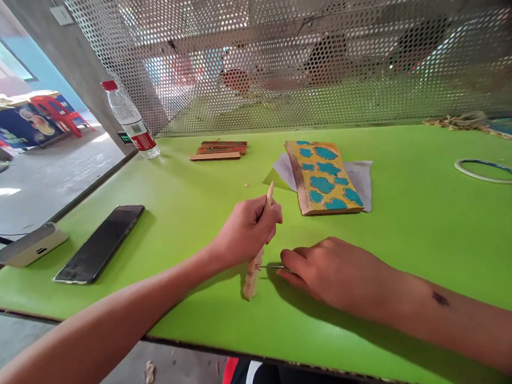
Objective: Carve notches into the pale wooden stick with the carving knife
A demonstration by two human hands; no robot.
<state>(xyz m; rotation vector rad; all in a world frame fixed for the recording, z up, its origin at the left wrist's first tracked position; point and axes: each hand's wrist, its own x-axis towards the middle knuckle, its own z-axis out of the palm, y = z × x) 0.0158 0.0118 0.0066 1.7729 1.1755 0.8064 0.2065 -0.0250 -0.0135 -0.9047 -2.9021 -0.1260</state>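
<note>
Near the front middle of the green table, my left hand (252,227) is closed around a pale, carved-looking wooden stick (252,280). The stick's pointed end sticks out above the fist, and its rough, wider end shows below. My right hand (327,269) pinches a thin metal tool (270,267) whose tip meets the stick's lower part. The fingers hide the tool's handle, so I cannot tell its exact kind. Beyond my hands lies a yellow board with blue patches (322,175), resting on some paper (361,179).
On the green table (417,233) lie a phone (99,244), a white box-like device (32,245), painted strips (220,149) and a ring (489,171). A plastic bottle (132,121) stands at the back left. A perforated metal screen (294,55) rises behind the table.
</note>
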